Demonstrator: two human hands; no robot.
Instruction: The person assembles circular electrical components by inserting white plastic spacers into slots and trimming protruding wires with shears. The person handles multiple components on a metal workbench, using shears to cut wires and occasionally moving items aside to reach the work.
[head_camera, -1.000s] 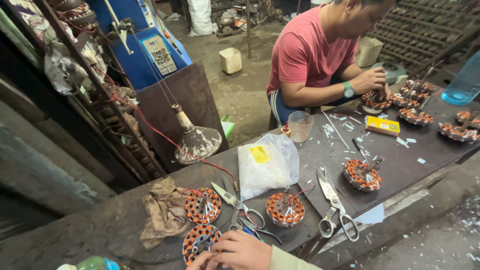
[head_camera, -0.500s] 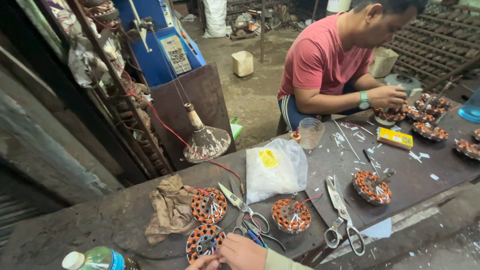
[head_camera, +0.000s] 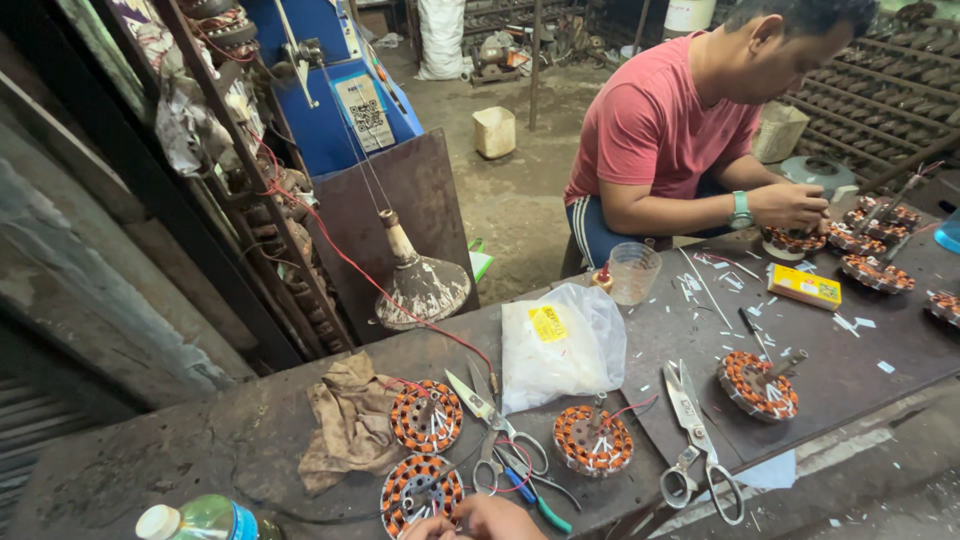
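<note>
A round copper-wound stator (head_camera: 420, 493) lies at the bench's near edge. My right hand (head_camera: 492, 520) is against its near right rim, mostly cut off by the bottom of the frame. Only a sliver of my left hand (head_camera: 425, 528) shows beside it, and I cannot see either hand's fingers well. A second stator (head_camera: 426, 415) lies just beyond, and a third (head_camera: 593, 440) to the right. Small scissors (head_camera: 495, 420) and blue and green handled pliers (head_camera: 530, 490) lie between them.
A brown rag (head_camera: 345, 425), a white plastic bag (head_camera: 560, 350), big scissors (head_camera: 695, 440), another stator (head_camera: 760, 385), a plastic cup (head_camera: 633, 272) and a yellow box (head_camera: 803, 287) lie on the dark bench (head_camera: 860, 370). A person in a red shirt (head_camera: 660, 130) handles stators (head_camera: 870, 270) at the far right. A bottle (head_camera: 200, 520) stands bottom left.
The view has tipped upward, so my hands have slid to the bottom edge. The bottle has come into sight at bottom left. The seated person keeps working on stators.
</note>
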